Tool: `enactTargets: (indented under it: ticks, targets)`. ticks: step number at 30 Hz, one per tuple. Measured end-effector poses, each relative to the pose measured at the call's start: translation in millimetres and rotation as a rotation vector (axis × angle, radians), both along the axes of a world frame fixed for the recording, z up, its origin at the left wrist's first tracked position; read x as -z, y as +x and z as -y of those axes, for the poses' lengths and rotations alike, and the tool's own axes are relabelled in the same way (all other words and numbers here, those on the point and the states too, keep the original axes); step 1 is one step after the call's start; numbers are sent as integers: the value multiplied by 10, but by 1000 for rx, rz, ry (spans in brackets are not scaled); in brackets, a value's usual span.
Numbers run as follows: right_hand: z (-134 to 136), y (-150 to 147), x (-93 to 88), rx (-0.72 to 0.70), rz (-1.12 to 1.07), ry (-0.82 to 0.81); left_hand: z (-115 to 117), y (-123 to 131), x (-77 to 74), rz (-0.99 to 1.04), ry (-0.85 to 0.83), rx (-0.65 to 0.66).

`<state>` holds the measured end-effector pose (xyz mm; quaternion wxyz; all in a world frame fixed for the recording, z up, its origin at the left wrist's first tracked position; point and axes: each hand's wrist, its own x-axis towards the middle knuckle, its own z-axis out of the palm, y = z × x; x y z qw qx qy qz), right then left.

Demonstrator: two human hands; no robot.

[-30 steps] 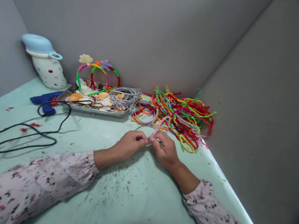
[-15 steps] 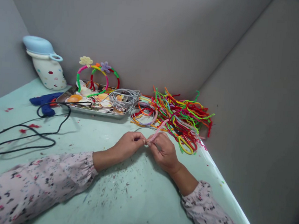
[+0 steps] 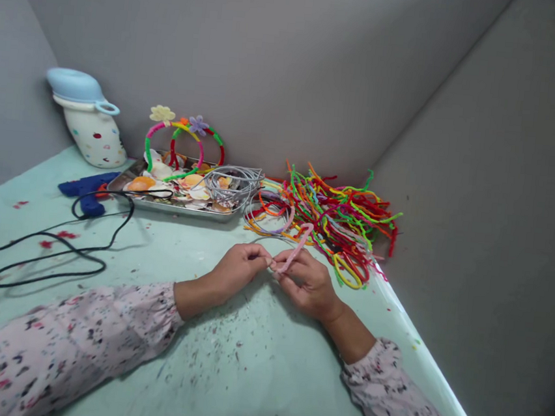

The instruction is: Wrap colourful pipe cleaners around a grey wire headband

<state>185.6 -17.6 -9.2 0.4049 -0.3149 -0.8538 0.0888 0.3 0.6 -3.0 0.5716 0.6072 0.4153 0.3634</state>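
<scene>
While the two hands meet just right of frame centre, the thumb and forefinger of the right hand (image 3: 310,286) are clamped on a pink fuzzy stem (image 3: 298,249). Stem stands up from the fingertips, slanting toward upper right, its top end bent over. Left hand (image 3: 236,273): thumb and forefinger pinched together, tips just beside or touching the right fingertips; what lies between them is too small to tell. A thin grey wire (image 3: 274,237) arcs behind the hands.

Surroundings: multicoloured heap of fuzzy stems (image 3: 345,218), right of centre, beyond the right hand. Metal tray (image 3: 179,209), left of centre, holds shells (image 3: 194,185) and, at its right end, a grey wire coil (image 3: 234,179); two flower-topped hoops (image 3: 148,150) stand upright there. Blue glue gun (image 3: 83,184) lies left of the tray, near a looped black cord (image 3: 48,271). White bottle (image 3: 97,135) with blue lid, upper left, leaning.
</scene>
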Motion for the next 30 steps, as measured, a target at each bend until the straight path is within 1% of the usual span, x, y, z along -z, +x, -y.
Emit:
enactTargets:
  ticks: [5,10,14,17,19,22,25,28,30]
  targets:
    - [-14,24,-13,-25,41,27,5,7,-35,20,-30,3]
    - [-12,33,-17,-28,79,50,-5,-13,-25,22,-30,26]
    - [-25,40,3,-47,65,64,-8,-16,-17,-12,-12,10]
    - [-28,36,20,-69,11,55,-9,-5,-22,-33,-5,-3]
    - [-21,23,28,-42,-61,19,-10,1,-25,-52,6,-5]
    - [-3,-13,26,57,-132,-68,-7,6,-26,-85,43,0]
    - [5,-49,19,131,-109,-133,-2,6,-19,-102,82,5]
    - [-3,-63,19,175,-79,-133,-2,2,-10,-79,93,26]
    - [-10,-60,17,175,-62,-127,-5,-4,-5,-58,89,46]
